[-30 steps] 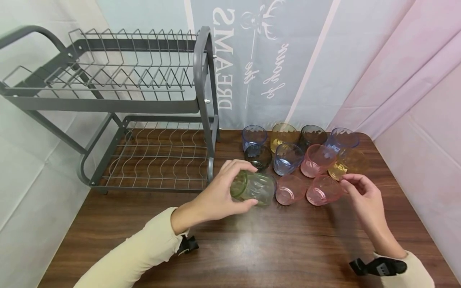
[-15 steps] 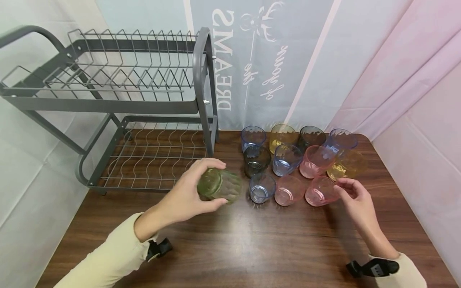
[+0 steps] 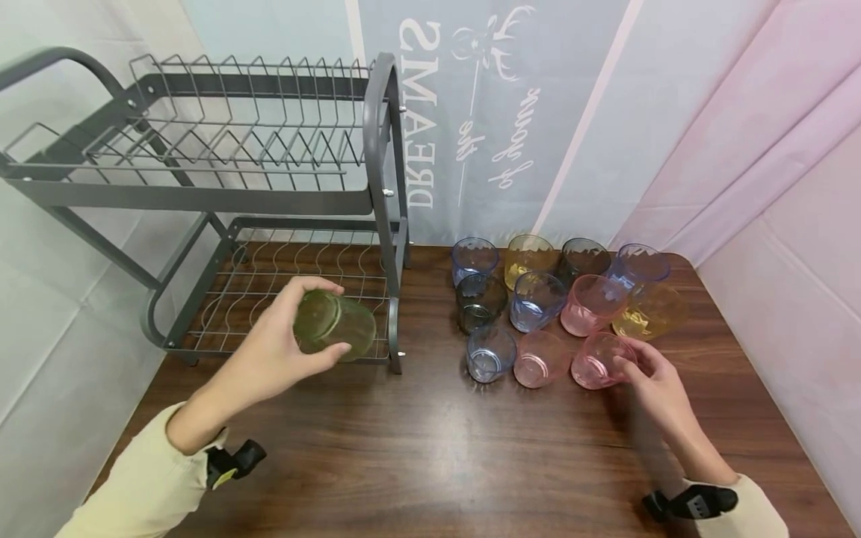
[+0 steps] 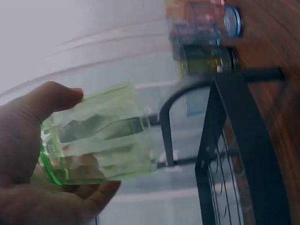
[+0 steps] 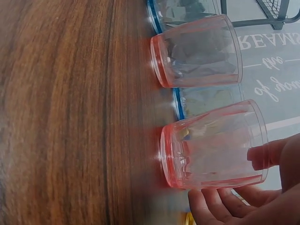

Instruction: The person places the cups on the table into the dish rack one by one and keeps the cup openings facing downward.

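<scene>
Green glass [image 3: 343, 327], tipped sideways at left, sits in the left hand's [image 3: 272, 347] curled grip beside the dish rack [image 3: 202, 198]; over right, the right hand [image 3: 659, 388] pinches the near-row, rightmost pink glass [image 3: 595, 364] standing on the table [image 3: 457, 463]!

Green glass [image 3: 343, 327] tilted, left hand [image 3: 279, 340]; pink glass [image 3: 596, 362] upright, right hand [image 3: 654, 382].

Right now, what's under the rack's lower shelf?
Tabletop shows through it. Near the front, the left hand and green glass cover a stretch, so I can't tell there.
</scene>
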A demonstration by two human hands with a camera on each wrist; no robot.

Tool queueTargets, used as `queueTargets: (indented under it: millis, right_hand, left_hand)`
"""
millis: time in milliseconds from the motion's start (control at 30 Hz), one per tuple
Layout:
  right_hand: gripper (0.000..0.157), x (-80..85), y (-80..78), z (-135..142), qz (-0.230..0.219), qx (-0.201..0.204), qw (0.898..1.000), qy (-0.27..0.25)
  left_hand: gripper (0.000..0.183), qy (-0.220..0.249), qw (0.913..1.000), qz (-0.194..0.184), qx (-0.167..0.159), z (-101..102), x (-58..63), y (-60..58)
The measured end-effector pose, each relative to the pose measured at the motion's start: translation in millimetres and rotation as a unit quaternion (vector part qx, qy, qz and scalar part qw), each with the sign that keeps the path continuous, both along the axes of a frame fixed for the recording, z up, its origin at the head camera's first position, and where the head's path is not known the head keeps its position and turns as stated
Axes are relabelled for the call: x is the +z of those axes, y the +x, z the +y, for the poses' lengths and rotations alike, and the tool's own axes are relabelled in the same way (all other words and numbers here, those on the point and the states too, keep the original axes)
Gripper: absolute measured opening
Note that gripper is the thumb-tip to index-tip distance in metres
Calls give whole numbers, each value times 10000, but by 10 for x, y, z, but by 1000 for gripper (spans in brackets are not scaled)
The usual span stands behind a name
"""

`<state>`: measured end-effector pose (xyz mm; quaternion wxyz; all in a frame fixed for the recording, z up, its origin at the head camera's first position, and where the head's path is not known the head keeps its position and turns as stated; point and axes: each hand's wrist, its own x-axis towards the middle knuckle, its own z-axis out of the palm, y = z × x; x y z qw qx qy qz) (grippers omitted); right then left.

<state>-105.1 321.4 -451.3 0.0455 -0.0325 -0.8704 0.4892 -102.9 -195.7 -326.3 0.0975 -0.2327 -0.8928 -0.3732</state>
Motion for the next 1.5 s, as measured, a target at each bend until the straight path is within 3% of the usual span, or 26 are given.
queueTargets:
  millis: [267, 800, 967, 1100, 1333, 1500]
  right_hand:
    - [41, -5, -13, 17, -188, 260, 9994, 118]
    - [43, -6, -8, -15, -401, 399, 9982, 191]
    - [47, 5, -1, -11, -638, 354, 9969, 302]
    - [48, 12, -1, -6, -706, 328, 9961, 415]
    - [47, 5, 5, -16, -673, 316, 9968, 293]
    - [44, 2, -1, -13, -500, 303, 9980, 253]
  left_hand:
    - [68, -549, 9965, -351, 523, -185, 34, -229]
    - [69, -337, 9917, -907, 848, -280, -66, -876]
    - [70, -90, 9907, -1092, 808, -228, -119, -1108]
    - [75, -157, 9885, -1206, 898, -161, -147, -1291]
    - [52, -56, 9887, -1217, 869, 39, -224, -1599]
    - [70, 70, 9892, -1274, 727, 186, -279, -1777]
